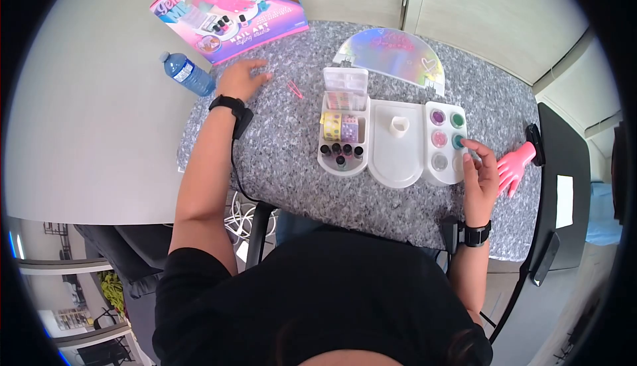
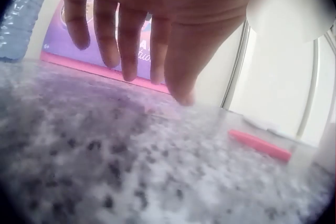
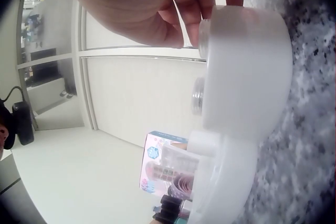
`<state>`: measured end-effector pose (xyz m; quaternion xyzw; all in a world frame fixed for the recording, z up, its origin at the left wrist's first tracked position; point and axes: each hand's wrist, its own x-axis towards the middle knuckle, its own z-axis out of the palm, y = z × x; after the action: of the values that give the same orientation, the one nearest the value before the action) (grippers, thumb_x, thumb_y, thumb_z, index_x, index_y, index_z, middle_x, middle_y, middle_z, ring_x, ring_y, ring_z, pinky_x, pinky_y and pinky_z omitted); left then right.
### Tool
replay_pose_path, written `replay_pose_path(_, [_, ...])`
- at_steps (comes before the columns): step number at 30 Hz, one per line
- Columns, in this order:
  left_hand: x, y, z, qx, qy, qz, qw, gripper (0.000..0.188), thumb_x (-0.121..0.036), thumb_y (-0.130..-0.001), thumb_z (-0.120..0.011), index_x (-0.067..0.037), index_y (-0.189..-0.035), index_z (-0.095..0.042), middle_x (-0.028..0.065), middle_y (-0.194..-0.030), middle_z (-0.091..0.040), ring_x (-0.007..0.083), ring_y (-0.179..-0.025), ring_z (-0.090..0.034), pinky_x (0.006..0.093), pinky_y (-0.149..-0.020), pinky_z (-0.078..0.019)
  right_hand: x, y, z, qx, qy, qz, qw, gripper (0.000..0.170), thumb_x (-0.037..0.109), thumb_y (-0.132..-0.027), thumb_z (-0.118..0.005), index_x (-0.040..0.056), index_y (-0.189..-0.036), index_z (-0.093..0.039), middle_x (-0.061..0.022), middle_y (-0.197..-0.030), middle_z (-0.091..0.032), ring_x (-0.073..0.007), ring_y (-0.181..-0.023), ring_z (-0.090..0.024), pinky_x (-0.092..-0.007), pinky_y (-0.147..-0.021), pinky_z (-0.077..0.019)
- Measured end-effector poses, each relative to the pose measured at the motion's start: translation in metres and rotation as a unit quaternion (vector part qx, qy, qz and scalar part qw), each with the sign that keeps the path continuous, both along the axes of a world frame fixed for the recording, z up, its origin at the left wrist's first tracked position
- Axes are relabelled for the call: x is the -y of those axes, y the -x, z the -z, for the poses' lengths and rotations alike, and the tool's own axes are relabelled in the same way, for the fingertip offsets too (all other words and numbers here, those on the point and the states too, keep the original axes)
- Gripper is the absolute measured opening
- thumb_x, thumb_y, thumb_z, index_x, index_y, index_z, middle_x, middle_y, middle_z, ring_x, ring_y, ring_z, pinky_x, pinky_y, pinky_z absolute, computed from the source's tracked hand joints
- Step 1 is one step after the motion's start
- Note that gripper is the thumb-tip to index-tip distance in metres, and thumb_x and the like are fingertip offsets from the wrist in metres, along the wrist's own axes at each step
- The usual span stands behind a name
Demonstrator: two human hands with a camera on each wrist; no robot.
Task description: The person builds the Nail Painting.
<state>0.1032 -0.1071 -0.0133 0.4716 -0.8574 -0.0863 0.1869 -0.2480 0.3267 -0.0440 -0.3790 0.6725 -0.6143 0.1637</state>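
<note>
My left hand [image 1: 244, 79] hovers low over the grey speckled table with fingers spread and nothing in them. To its right lies a small pink tool [image 1: 294, 89], also visible as a pink strip [image 2: 260, 144] in the left wrist view. My right hand [image 1: 481, 183] is at the right edge of a white nail-art station [image 1: 398, 147]. Its fingertips reach the side of a small teal pot [image 1: 458, 142], and the thumb lies by a clear pot below. In the right wrist view, the fingers [image 3: 193, 32] come right up to a clear pot [image 3: 203, 39] on the white tray.
The station's left part holds tape rolls [image 1: 340, 127] and several black-capped polish bottles [image 1: 341, 151]. Behind it lies a shiny half-round panel [image 1: 395, 58]. A pink model hand [image 1: 514, 167] is at right; a water bottle [image 1: 188, 74] and printed box [image 1: 232, 14] are at left.
</note>
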Motion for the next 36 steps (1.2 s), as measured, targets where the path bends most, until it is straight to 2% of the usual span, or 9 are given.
replay_pose_path(2, [0.012,-0.004,0.003,0.055,-0.027,0.028,0.998,0.044,-0.032,-0.087,-0.092,-0.018,-0.127,-0.082,0.0123,-0.129,-0.079,0.0307,-0.119,-0.072,0.0439,-0.1,-0.0576,0.0,-0.001,-0.001,0.008,0.003,-0.002,1.0,0.024,0.009,-0.108,-0.067,0.0037,-0.131,-0.07,-0.0046,-0.132,-0.074,-0.0106,-0.109,-0.064,-0.0285,-0.096,-0.0487])
replay_pose_path(9, [0.009,0.008,-0.002,0.087,-0.083,0.053,0.991,0.036,-0.028,-0.083,-0.095,-0.011,-0.11,-0.08,0.0115,-0.12,-0.078,0.0345,-0.118,-0.071,0.0477,-0.103,-0.0539,0.0,0.0,0.0,0.011,0.008,-0.005,1.0,0.024,0.009,-0.108,-0.066,0.0037,-0.132,-0.07,-0.0047,-0.132,-0.074,-0.0115,-0.111,-0.065,-0.0293,-0.097,-0.0491])
replay_pose_path(15, [-0.013,0.014,-0.012,0.022,-0.083,0.123,0.989,0.029,-0.019,-0.086,-0.092,-0.008,-0.106,-0.074,0.008,-0.104,-0.079,0.0303,-0.109,-0.072,0.0447,-0.098,-0.0544,0.0,0.0,0.0,0.006,0.004,-0.001,1.0,0.024,0.009,-0.108,-0.066,0.0033,-0.131,-0.07,-0.0056,-0.132,-0.074,-0.0145,-0.12,-0.066,-0.031,-0.1,-0.0494])
replay_pose_path(18, [-0.031,0.022,-0.025,-0.032,-0.188,0.13,0.973,0.028,-0.016,-0.086,-0.091,-0.012,-0.11,-0.077,0.0052,-0.098,-0.079,0.0273,-0.1,-0.073,0.0434,-0.096,-0.0544,0.0,0.002,0.003,0.004,0.005,-0.003,1.0,0.024,0.009,-0.108,-0.066,0.0035,-0.131,-0.071,-0.0057,-0.132,-0.074,-0.0142,-0.119,-0.067,-0.0314,-0.099,-0.0501])
replay_pose_path(20, [-0.047,0.034,-0.039,0.081,-0.099,0.155,0.98,0.027,-0.022,-0.088,-0.09,-0.018,-0.113,-0.08,0.002,-0.092,-0.079,0.0243,-0.094,-0.074,0.0445,-0.095,-0.0511,0.0,0.001,0.003,0.002,0.004,-0.001,1.0,0.024,0.008,-0.108,-0.066,0.0037,-0.131,-0.071,-0.0056,-0.132,-0.074,-0.014,-0.118,-0.067,-0.0315,-0.099,-0.0506])
replay_pose_path(21, [-0.045,0.034,-0.033,0.08,-0.099,0.157,0.979,0.027,-0.022,-0.088,-0.09,-0.018,-0.113,-0.08,0.002,-0.092,-0.079,0.0243,-0.094,-0.074,0.0445,-0.095,-0.0511,0.0,0.001,0.002,-0.002,0.004,0.0,1.0,0.024,0.008,-0.108,-0.066,0.0039,-0.131,-0.071,-0.0055,-0.132,-0.074,-0.0138,-0.117,-0.067,-0.0316,-0.098,-0.0511])
replay_pose_path(23, [-0.041,0.035,-0.022,0.145,0.055,0.224,0.962,0.024,-0.031,-0.091,-0.088,-0.025,-0.113,-0.083,-0.0008,-0.091,-0.079,0.0219,-0.091,-0.074,0.044,-0.095,-0.0465,0.0,0.001,0.001,-0.001,0.006,0.0,1.0,0.024,0.008,-0.108,-0.066,0.004,-0.131,-0.071,-0.0053,-0.132,-0.075,-0.0137,-0.116,-0.068,-0.0317,-0.097,-0.0514])
replay_pose_path(31, [-0.057,0.041,-0.028,0.165,0.014,0.197,0.966,0.013,-0.03,-0.088,-0.086,-0.021,-0.095,-0.08,-0.003,-0.085,-0.078,0.0203,-0.089,-0.073,0.0414,-0.097,-0.0418,0.001,-0.001,0.0,0.038,0.013,0.001,0.999,0.023,0.009,-0.108,-0.067,0.0046,-0.13,-0.071,-0.0061,-0.131,-0.075,-0.0144,-0.116,-0.068,-0.0329,-0.099,-0.0517])
replay_pose_path(36, [-0.068,0.03,-0.02,0.145,-0.052,0.192,0.969,0.013,-0.028,-0.089,-0.083,-0.017,-0.095,-0.079,-0.0026,-0.081,-0.076,0.0191,-0.086,-0.074,0.0407,-0.095,-0.045,0.013,-0.023,-0.028,-0.208,0.039,0.069,0.975,0.019,0.003,-0.102,-0.069,0.003,-0.12,-0.073,-0.0121,-0.128,-0.076,-0.0254,-0.119,-0.069,-0.0375,-0.104,-0.0503])
